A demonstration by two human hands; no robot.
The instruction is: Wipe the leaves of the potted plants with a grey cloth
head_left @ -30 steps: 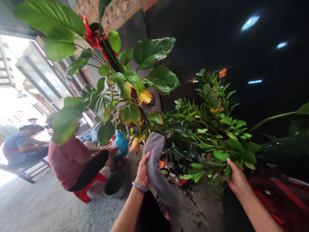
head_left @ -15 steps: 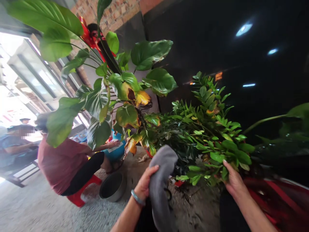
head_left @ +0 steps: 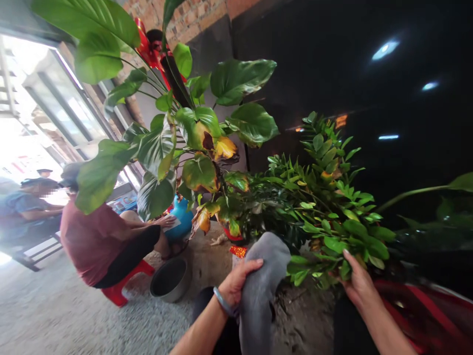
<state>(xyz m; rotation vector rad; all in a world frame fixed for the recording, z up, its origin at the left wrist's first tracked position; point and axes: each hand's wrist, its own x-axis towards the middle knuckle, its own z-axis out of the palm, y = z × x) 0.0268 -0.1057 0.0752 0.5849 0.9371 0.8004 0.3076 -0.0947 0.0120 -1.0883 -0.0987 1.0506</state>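
Gray cloth (head_left: 264,276) at 6 o'clock from mid-view, hanging in a long limp fold. Left hand (head_left: 241,285), same bearing, has it: grip pinches the fabric, thumb laid across the front, fingers behind and partly hidden. Pale bracelet (head_left: 223,301) on that wrist.

Right hand (head_left: 356,281) at 4 o'clock. Grip closed on a low spray of the small-leaved plant (head_left: 332,222), thumb up against the leaves, fingertips lost in foliage. Plant spreads from 3 to 4 o'clock, dense and glossy, a few leaves yellowed. Cloth's upper end close by its lowest leaves; whether the two touch, cannot tell.

Broad-leaved plant (head_left: 195,171) at 10 o'clock, several leaves browned and yellow at the edges; red ribbon (head_left: 150,49) above, toward 11. Dark glossy wall (head_left: 332,59) at 1 to 2 o'clock, bright spots on it.

Co-worker in a pink shirt (head_left: 86,236) between 8 and 9 o'clock, seated on a red stool (head_left: 115,296), one hand (head_left: 165,222) against a blue vessel (head_left: 182,221) at 8 o'clock. Gray bucket (head_left: 170,288) between 7 and 8, on the rough floor (head_left: 74,325).
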